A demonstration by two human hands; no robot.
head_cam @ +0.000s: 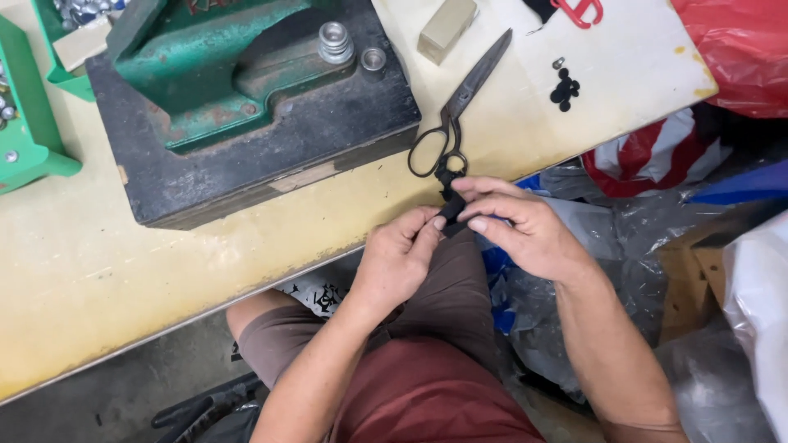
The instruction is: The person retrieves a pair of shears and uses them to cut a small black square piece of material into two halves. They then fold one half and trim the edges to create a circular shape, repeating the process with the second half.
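At the desk's (98, 271) near edge, the left hand (398, 258) and right hand (517, 230) together pinch a small black strap piece (451, 209), steadying it beside the black scissors (460, 107).

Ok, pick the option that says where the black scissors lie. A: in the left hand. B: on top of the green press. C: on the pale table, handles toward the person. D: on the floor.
C: the black scissors lie flat on the pale table, handles near its edge, just above both hands, which pinch a small black piece.
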